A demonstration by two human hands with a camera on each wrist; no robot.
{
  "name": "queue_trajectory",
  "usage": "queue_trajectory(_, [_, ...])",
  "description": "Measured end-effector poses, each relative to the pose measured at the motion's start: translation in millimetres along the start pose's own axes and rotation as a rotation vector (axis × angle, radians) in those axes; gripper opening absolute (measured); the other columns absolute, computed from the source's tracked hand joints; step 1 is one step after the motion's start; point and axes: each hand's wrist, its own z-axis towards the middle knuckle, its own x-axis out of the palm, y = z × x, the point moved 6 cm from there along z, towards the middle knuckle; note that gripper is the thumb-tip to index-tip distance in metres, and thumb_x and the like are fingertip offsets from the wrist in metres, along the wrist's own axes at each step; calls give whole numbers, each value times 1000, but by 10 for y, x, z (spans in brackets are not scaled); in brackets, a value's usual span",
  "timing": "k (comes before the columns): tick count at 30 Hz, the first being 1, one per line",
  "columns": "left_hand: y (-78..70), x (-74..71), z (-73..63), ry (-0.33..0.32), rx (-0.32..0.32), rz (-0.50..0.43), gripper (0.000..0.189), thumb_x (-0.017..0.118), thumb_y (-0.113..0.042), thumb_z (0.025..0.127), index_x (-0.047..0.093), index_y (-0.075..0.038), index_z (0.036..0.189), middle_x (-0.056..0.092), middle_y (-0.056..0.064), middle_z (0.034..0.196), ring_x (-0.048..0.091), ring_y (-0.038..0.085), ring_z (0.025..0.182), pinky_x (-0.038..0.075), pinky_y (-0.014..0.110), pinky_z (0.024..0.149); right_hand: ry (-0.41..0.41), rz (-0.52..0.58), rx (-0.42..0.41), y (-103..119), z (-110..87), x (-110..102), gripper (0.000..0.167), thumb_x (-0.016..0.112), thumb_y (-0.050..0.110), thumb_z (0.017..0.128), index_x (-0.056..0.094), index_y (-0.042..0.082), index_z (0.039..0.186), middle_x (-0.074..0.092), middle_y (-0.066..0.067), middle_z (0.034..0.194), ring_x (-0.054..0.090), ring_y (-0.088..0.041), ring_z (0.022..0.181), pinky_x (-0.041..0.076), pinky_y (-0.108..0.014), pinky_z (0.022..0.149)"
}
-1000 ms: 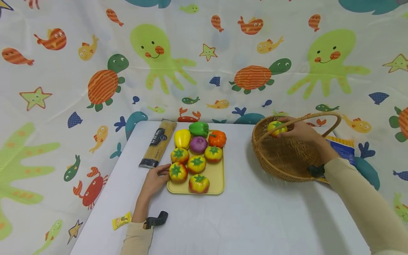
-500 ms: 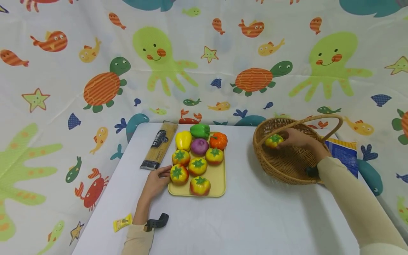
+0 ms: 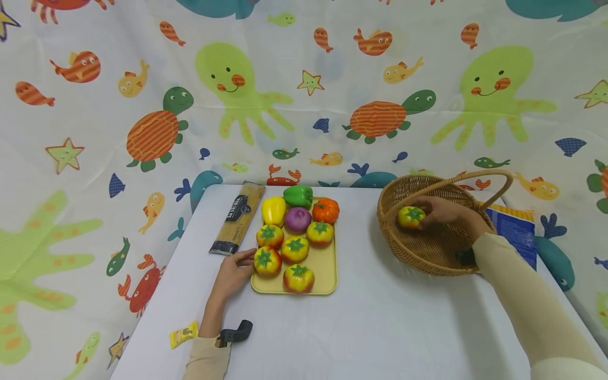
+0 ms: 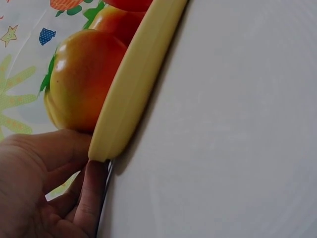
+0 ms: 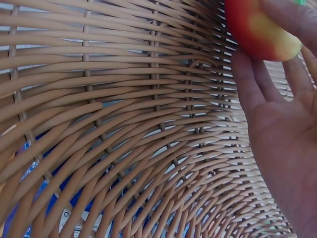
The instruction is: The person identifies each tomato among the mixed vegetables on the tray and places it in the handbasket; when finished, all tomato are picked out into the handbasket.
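Inside the wicker basket (image 3: 427, 266), my right hand (image 3: 439, 214) grips a yellow-and-red toy tomato (image 3: 410, 217) with a green leafy top. The right wrist view shows fingers and thumb around the tomato (image 5: 265, 34), close to the woven wall (image 5: 148, 124). My left hand (image 3: 233, 274) pinches the left edge of the yellow tray (image 3: 325, 274). In the left wrist view, the thumb lies at the tray's rim (image 4: 131, 99) beside a toy tomato (image 4: 84, 74), with a finger beneath. Several similar tomatoes (image 3: 298, 278) sit on the tray.
Also on the tray are a yellow pepper (image 3: 273, 211), green pepper (image 3: 298, 196), purple onion (image 3: 297, 219) and orange pumpkin (image 3: 325, 211). A spaghetti pack (image 3: 238, 217) lies left of it. A small yellow packet (image 3: 183, 334) lies nearer; a blue bag (image 3: 513, 232) is behind the basket.
My right hand has lowered the toy tomato from near the basket's far rim deeper into the basket. The left hand stays at the tray's edge.
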Motion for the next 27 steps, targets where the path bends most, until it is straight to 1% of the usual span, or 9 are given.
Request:
queue_trajectory(4, [-13, 11, -3, -5, 5, 1, 45, 71, -10, 90, 61, -3, 133, 66, 11, 119, 63, 23, 103, 53, 33, 88, 22, 23, 1, -1, -5, -15, 70, 79, 8, 82, 45, 5, 144, 46, -23, 138, 44, -41, 124, 36, -58, 103])
queue_trajectory(9, [-16, 20, -2, -15, 16, 10, 45, 70, -10, 90, 60, -2, 133, 66, 12, 119, 63, 24, 103, 53, 33, 87, 28, 15, 2, -1, 0, -31, 69, 79, 8, 82, 45, 4, 143, 45, -24, 139, 41, -42, 126, 33, -59, 105])
queue_trajectory(12, [-8, 27, 5, -20, 10, 6, 45, 71, -10, 90, 61, -3, 133, 66, 11, 118, 63, 23, 103, 53, 33, 88, 26, 6, 6, -3, 1, -40, 69, 79, 8, 82, 46, 3, 142, 44, -25, 139, 40, -43, 126, 31, -61, 106])
queue_trajectory(16, [-2, 42, 12, -19, -2, 3, 45, 70, -11, 90, 61, -5, 133, 66, 9, 119, 63, 22, 103, 53, 34, 89, 32, 13, 11, -5, 5, -49, 68, 79, 7, 82, 47, 3, 142, 44, -24, 139, 39, -43, 127, 31, -62, 106])
queue_trajectory(24, [-10, 57, 7, -24, 4, -6, 44, 70, -10, 90, 61, -4, 133, 66, 10, 119, 63, 22, 103, 53, 35, 88, 35, -14, 22, -29, 35, -78, 67, 80, 9, 81, 50, 6, 140, 44, -22, 140, 39, -41, 125, 30, -64, 105])
queue_trajectory(27, [-15, 61, 2, -26, 5, -4, 44, 69, -10, 90, 61, -4, 133, 66, 10, 119, 63, 22, 103, 53, 35, 88, 38, 0, 24, -42, 46, -87, 67, 80, 8, 80, 50, 7, 140, 45, -21, 140, 38, -42, 126, 28, -65, 106])
